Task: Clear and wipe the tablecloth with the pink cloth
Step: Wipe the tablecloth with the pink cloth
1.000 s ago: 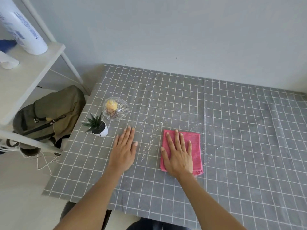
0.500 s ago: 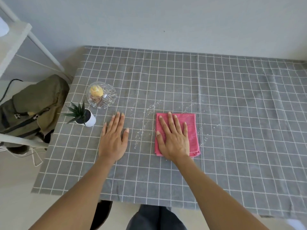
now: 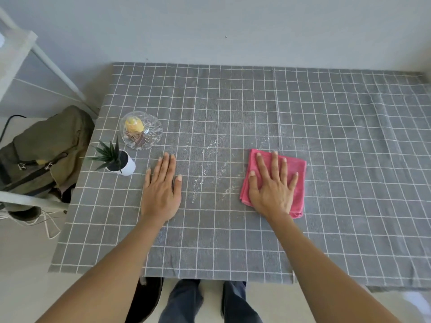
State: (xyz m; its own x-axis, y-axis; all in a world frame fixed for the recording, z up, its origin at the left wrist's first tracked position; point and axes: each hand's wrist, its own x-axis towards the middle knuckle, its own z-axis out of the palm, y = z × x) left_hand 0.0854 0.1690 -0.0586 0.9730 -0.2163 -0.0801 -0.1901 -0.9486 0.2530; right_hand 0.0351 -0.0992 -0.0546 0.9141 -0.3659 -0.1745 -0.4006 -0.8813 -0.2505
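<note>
1. At the far left, an olive-green canvas backpack [image 3: 44,148] sits on the lower level of a white-framed shelf [image 3: 21,54], off the side of the bench.
2. A grey tablecloth with a white grid pattern [image 3: 326,136] covers the bench and hangs over its near edge.
3. Near the cloth's left edge stands a small spiky green plant in a white round pot [image 3: 115,159]; just behind it is a clear cut-glass bowl [image 3: 140,130] holding something yellow.
4. The left hand [image 3: 161,190] lies palm down on the tablecloth, right of the pot, its fingers [image 3: 166,163] straight and close together, thumb out to the side.
5. Between the two hands, thin trails of white crumbs [image 3: 207,164] streak the grey fabric.
6. A folded pink cloth [image 3: 299,183] lies flat on the tablecloth right of the crumbs, roughly mid-bench.
7. The right hand [image 3: 272,185] presses down on that pink cloth, fingers spread apart and straight, covering most of it.
</note>
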